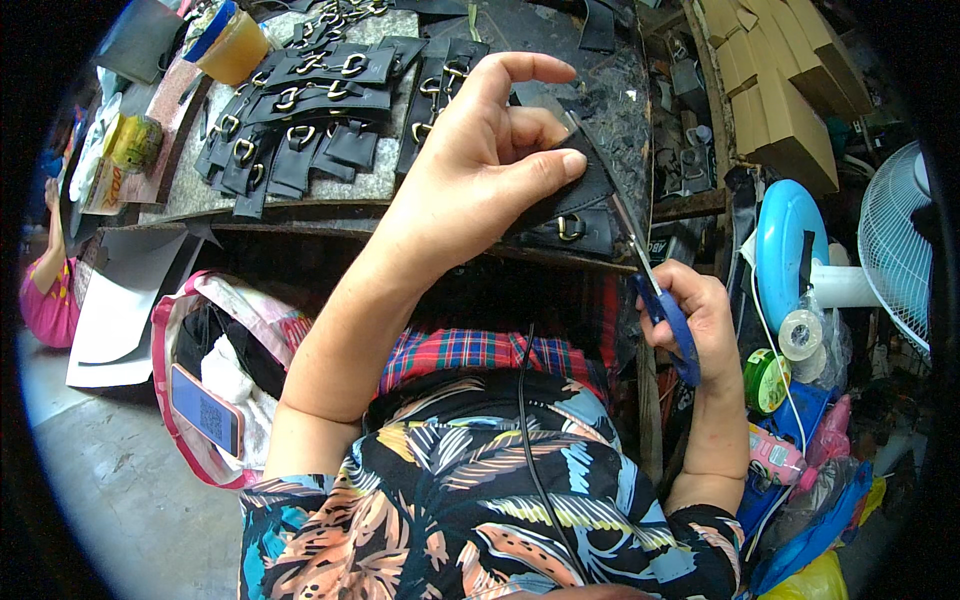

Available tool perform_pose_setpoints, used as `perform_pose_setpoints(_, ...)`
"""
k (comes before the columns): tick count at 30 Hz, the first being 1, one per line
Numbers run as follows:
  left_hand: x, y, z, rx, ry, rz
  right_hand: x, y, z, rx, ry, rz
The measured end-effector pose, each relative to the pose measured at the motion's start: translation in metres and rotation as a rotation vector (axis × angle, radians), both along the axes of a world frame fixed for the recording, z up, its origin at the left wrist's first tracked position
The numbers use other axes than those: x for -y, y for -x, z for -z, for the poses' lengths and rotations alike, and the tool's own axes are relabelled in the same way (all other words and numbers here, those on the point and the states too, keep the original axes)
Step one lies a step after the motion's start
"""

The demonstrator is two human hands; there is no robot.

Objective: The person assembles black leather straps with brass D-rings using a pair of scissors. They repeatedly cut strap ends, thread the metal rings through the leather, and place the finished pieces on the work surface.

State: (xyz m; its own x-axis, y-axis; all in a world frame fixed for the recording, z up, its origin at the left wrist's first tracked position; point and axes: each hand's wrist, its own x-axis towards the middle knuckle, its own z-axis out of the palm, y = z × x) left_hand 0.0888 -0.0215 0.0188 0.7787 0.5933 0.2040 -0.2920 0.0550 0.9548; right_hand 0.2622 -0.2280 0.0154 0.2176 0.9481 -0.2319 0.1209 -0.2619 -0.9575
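My right hand [697,312] grips the blue-handled scissors [668,325], fingers through the loops. Their thin metal blades point up and left, over the table edge, and the tips come close to my left thumb. My left hand [505,160] hovers over the table with fingers curled and thumb apart from the index finger; I see nothing between them. Below the left thumb lie black leather pieces, one with a metal ring [571,228]. Many black straps with brass-coloured rings [320,95] are heaped to the left of that hand, on a pale board [385,185].
At the far left stand a tub with a blue rim [232,45] and a yellow container [135,143]. A bag [165,340] with a phone [207,408] sits beside my left arm. On the right are a blue-and-white fan [790,245], tape rolls [800,335] and cardboard boxes [780,120]. Another person [50,300] is at far left.
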Motion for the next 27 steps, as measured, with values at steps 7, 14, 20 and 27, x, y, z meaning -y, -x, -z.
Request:
perform_pose_setpoints(7, -0.002, 0.004, 0.0, 0.007, 0.082, 0.029, 0.006, -0.002, 0.004, -0.11, 0.037, -0.017)
perform_pose_setpoints(14, -0.004, 0.006, -0.001, 0.011, 0.069, 0.035, 0.007, -0.009, 0.007, -0.043, -0.031, -0.071)
perform_pose_setpoints(20, -0.002, 0.006, -0.001, -0.01, 0.061, -0.006, 0.004, -0.001, 0.005, 0.073, -0.032, -0.002)
perform_pose_setpoints(27, -0.012, 0.018, -0.002, 0.108, 0.098, -0.291, -0.027, -0.018, -0.004, 0.209, -0.04, 0.182)
